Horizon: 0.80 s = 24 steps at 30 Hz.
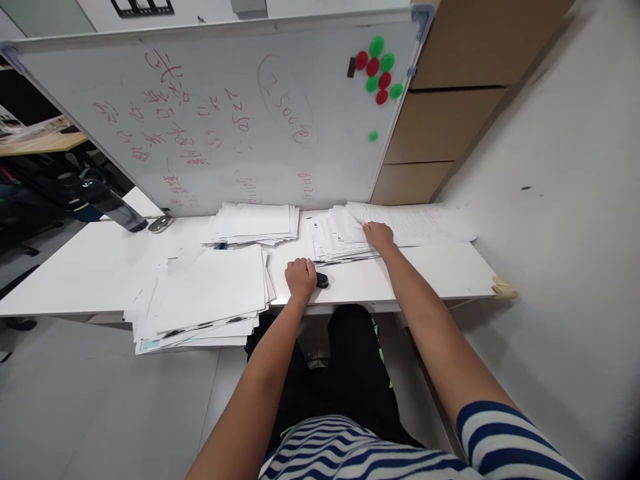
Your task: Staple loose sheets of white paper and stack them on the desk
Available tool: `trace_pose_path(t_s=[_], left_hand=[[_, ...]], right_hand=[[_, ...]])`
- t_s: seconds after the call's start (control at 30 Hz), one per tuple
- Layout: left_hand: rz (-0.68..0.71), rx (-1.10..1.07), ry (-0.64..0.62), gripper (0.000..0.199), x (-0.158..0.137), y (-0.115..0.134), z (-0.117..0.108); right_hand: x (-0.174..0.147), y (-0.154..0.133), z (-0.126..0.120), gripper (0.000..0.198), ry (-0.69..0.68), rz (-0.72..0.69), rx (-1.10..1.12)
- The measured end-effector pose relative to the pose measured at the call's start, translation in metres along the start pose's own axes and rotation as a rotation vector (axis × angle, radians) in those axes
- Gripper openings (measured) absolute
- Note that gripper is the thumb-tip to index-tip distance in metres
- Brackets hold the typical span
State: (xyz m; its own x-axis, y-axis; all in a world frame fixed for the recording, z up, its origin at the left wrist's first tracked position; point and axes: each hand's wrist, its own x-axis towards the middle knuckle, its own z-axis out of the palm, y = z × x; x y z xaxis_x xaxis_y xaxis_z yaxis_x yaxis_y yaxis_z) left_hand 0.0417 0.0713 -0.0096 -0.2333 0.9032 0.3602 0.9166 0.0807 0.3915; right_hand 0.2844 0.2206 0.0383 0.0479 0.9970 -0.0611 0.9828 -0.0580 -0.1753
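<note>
My left hand [301,277] is closed near the front edge of the white desk, its fingers curled over a small black object that looks like a stapler [323,281]. Only the rounded end of that object shows, to the right of the fist. Farther back and to the right, my right hand [379,235] pinches the edge of a paper sheet [364,219] on top of a loose stack of papers [336,235]. Beneath and beyond that hand, handwritten sheets [425,223] spread toward the wall.
A large paper pile [207,287] overhangs the desk's front edge at left. Behind it lies another stack [255,222]. A whiteboard [210,153] with round magnets stands at the back, beside cardboard boxes [443,127]. A dark bottle [117,208] stands left of a computer mouse [160,223].
</note>
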Motion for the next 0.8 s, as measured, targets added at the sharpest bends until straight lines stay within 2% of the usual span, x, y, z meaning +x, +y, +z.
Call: trace_pose_path(t_s=[0.2,0.37,0.53,0.8], left_hand=[[-0.004,0.008,-0.006,0.035,0.001,0.000,0.000],[-0.001,0.021,0.001,0.034,0.001,0.001,-0.002],[0.000,0.006,-0.005,0.035,0.001,0.001,-0.003],[-0.014,-0.011,-0.016,0.035,0.000,0.000,0.000]], right_hand=[[0.004,-0.015,0.000,0.045,-0.024,0.006,-0.110],[0.007,-0.023,-0.001,0.030,-0.081,-0.095,-0.219],[0.011,-0.024,-0.006,0.032,-0.136,-0.184,-0.319],[0.016,-0.024,-0.008,0.036,-0.169,-0.243,-0.411]])
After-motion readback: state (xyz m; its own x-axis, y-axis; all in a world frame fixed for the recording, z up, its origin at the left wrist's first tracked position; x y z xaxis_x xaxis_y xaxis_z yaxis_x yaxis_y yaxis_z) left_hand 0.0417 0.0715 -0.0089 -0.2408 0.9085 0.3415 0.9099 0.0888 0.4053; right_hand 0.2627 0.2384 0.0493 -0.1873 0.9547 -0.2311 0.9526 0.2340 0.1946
